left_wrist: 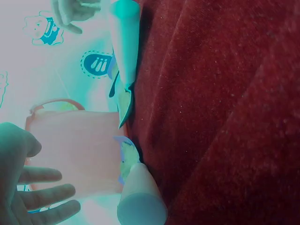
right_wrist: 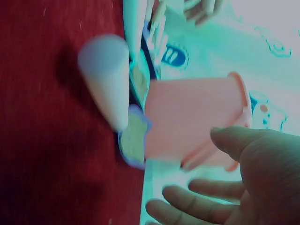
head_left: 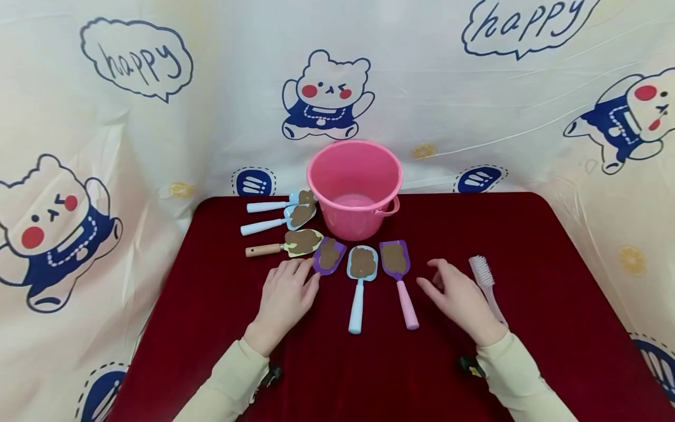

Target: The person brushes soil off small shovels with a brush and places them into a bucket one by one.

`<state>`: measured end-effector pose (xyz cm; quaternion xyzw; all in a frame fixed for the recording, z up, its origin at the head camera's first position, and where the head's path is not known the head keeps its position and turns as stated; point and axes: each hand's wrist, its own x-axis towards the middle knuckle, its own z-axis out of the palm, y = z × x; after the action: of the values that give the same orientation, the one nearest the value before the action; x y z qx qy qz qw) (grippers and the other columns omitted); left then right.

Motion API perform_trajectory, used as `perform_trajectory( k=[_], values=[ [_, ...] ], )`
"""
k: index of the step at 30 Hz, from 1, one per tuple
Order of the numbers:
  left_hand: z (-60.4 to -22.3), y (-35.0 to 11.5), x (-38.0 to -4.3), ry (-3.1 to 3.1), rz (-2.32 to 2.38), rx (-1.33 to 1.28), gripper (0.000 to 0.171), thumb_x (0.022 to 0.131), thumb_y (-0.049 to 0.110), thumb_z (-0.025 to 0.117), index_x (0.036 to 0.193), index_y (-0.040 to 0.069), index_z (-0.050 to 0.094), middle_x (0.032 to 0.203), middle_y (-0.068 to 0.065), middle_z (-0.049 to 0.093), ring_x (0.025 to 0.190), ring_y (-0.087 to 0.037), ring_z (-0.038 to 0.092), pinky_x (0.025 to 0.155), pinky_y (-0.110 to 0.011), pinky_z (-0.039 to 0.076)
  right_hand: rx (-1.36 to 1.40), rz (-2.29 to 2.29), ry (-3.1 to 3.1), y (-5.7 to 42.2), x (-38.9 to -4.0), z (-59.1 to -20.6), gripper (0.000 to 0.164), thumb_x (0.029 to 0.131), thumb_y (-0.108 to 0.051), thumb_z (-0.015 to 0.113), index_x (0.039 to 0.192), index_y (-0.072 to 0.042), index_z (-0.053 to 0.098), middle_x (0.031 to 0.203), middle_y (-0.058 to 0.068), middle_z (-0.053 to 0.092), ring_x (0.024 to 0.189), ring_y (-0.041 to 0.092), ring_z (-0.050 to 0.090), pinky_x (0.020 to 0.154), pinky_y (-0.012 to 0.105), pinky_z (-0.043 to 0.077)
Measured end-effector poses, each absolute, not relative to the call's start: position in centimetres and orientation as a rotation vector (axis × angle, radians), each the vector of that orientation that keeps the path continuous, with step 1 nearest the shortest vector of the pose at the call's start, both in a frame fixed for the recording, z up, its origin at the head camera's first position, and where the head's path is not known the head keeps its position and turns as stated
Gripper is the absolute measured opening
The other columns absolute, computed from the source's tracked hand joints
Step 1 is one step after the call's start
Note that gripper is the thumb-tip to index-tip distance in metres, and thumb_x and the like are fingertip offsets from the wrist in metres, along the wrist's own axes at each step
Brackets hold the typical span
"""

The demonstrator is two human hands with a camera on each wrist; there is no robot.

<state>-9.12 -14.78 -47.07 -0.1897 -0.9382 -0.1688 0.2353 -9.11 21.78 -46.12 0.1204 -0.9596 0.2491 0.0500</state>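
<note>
My left hand (head_left: 287, 293) is held over the table with relaxed, slightly spread fingers, its fingertips near a purple-bladed toy shovel (head_left: 329, 257). That shovel's pink handle (left_wrist: 142, 197) is hidden in the head view but shows below the hand in the left wrist view. To the right lie a light blue shovel (head_left: 357, 302) and a second purple shovel with a pink handle (head_left: 406, 305). My right hand (head_left: 459, 296) hovers between this last shovel and a white-bristled brush (head_left: 482, 272), fingers loosely bent and holding nothing. Brown, sand-like patches cover the blades.
A pink bucket (head_left: 354, 220) stands upright behind the shovels, its handle folded down on the right. Left of it lie two light blue shovels (head_left: 263, 227) and a wooden-handled trowel (head_left: 263, 250). Dark red cloth (head_left: 369, 375) covers the table; a printed curtain (head_left: 221, 105) hangs around it.
</note>
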Motion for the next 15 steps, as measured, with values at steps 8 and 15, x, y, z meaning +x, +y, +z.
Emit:
perform_trajectory(
  k=[8,15],
  values=[
    [-47.2,-14.9,-8.9,-2.598,-0.443,-0.524,0.025,0.097,0.025,0.07,0.111,0.005,0.076,0.102,-0.012,0.073,0.09,-0.031,0.067,0.07,-0.048,0.054,0.135,0.609,-3.11,27.0,-9.1,-45.3,0.032,0.1,-0.035,0.068,0.094,-0.003,0.064,0.061,0.001,0.054,0.052,0.017,0.049,0.046,0.035,0.041],
    [-47.1,-15.4,-8.7,-2.608,-0.419,-0.514,0.023,0.097,0.024,0.071,0.111,0.006,0.076,0.102,-0.011,0.073,0.091,-0.032,0.067,0.071,-0.048,0.053,-0.094,0.499,-3.222,29.7,-8.2,-45.0,0.045,0.101,-0.038,0.063,0.082,0.002,0.053,0.066,0.012,0.056,0.052,0.027,0.053,0.044,0.042,0.044]
  ],
)
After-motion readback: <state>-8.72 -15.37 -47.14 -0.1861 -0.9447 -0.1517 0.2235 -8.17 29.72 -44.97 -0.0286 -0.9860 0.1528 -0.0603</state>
